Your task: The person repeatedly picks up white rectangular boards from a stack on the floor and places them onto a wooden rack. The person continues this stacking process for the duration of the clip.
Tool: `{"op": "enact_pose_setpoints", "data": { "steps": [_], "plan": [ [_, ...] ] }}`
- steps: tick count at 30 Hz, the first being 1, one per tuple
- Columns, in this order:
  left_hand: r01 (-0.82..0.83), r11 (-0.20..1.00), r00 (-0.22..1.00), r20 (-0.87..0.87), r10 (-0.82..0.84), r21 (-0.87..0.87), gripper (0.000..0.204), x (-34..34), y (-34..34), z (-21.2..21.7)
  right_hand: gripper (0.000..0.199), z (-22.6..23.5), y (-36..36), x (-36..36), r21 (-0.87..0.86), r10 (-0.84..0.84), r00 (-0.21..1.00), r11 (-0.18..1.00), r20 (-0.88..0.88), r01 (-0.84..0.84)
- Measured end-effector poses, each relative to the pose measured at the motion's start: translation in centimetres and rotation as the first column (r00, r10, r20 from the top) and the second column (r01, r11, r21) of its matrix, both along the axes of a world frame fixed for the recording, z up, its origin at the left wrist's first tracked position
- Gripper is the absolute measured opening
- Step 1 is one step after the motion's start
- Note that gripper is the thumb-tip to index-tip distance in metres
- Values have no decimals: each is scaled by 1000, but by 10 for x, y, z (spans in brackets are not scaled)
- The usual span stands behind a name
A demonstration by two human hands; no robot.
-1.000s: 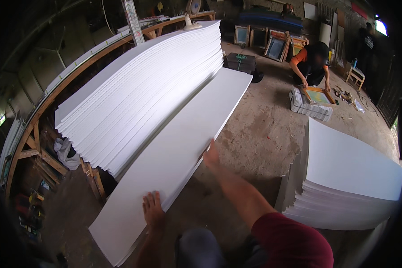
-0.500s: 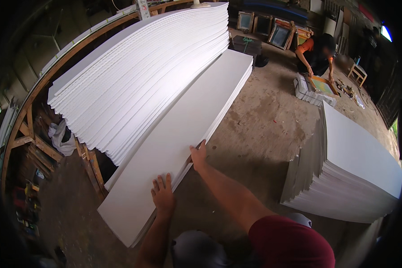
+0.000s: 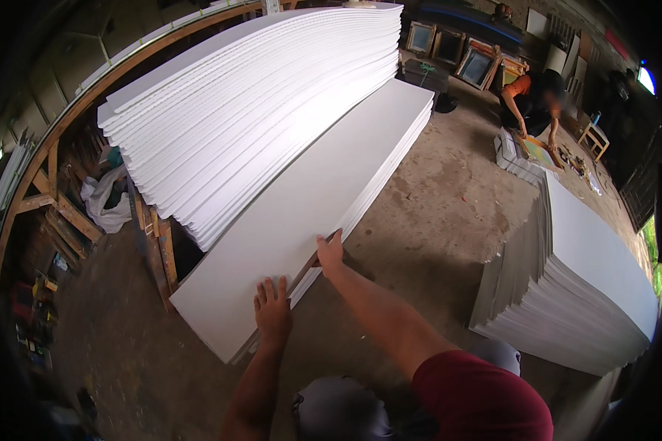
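A long white sheet point(image 3: 301, 198) lies on top of a low stack, slanting from near left to far right in front of me. My left hand point(image 3: 273, 312) rests on its near edge, fingers stretched out and palm down. Farther along that same edge, my right hand point(image 3: 331, 253) grips the side of the sheet, its thumb over the top. A narrow dark brown strip shows along the edge between my two hands; whether it is a gap or a separate piece, I cannot tell. The fingers under the edge are hidden.
Behind stands a tall pile of white sheets point(image 3: 250, 110) on a wooden frame point(image 3: 165, 253). Another tall sheet stack point(image 3: 603, 257) is at the right. A co-worker point(image 3: 544, 99) crouches at far right over a framed screen point(image 3: 543, 153). More frames point(image 3: 478, 62) lean at the back.
The view has shifted, so the stacks sit slightly farther right. My hands stay on the sheet's edge, and more of the dark strip shows between them.
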State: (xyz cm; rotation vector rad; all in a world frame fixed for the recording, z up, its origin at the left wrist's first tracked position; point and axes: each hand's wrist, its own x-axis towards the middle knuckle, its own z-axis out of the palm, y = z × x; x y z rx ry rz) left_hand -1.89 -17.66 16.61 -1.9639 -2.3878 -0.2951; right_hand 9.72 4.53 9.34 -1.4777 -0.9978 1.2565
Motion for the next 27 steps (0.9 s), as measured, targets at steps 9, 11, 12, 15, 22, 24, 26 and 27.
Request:
{"op": "enact_pose_setpoints", "data": {
  "steps": [9,11,12,15,22,24,26,27],
  "plan": [
    [-291,954,956,48,289,67,79,-41,-58,4,98,-16,37,26,-96,42,993,994,-113,-53],
    [-541,823,841,126,527,171,82,-75,-99,-14,102,30,-22,6,-241,155,933,940,-325,-241],
    [-628,744,776,259,576,228,83,-86,-98,-25,104,35,-29,14,-238,145,936,944,-320,-228],
    [-815,579,401,753,522,33,80,-122,-100,-41,103,48,-47,9,-213,132,958,959,-253,-188],
    [-790,601,83,950,301,-121,64,-121,-69,-20,100,39,-29,7,-154,180,956,964,-230,-218],
    [-781,620,128,951,282,-79,65,-140,-72,-36,99,41,-26,-2,-179,204,954,953,-218,-244],
    [-779,622,114,957,268,-81,65,-147,-76,-47,98,51,-27,-9,-218,271,956,932,-114,-290],
    [-779,620,87,963,254,-93,66,-146,-71,-36,98,56,-23,-8,-235,293,954,925,-60,-299]
  ]
}}
